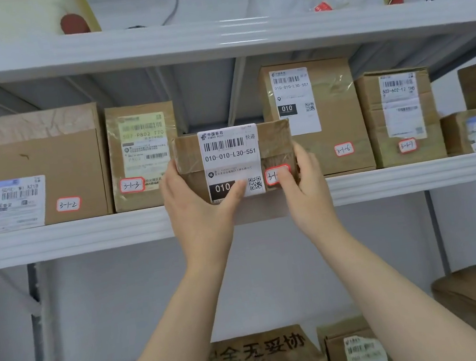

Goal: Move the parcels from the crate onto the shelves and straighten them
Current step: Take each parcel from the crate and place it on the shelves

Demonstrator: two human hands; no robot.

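Parcel [233, 150] at shelf [412, 178] front edge; left hand [201, 206] and right hand [304, 189] clasp its side edges, thumbs on front. Open slot behind, between box 3-1-3 [142, 150] and box 3-1-6 [334, 113]

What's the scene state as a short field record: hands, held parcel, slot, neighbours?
held parcel: brown box, label 010-010-L30-551 facing the camera
left hand: grips the box's left side, thumb on the front label
right hand: grips the right side, thumb covering part of the red-bordered tag
slot: middle shelf, gap between parcel 3-1-3 and parcel 3-1-6
depth: box is forward of both neighbours, at the shelf's front edge
resting on shelf: cannot tell
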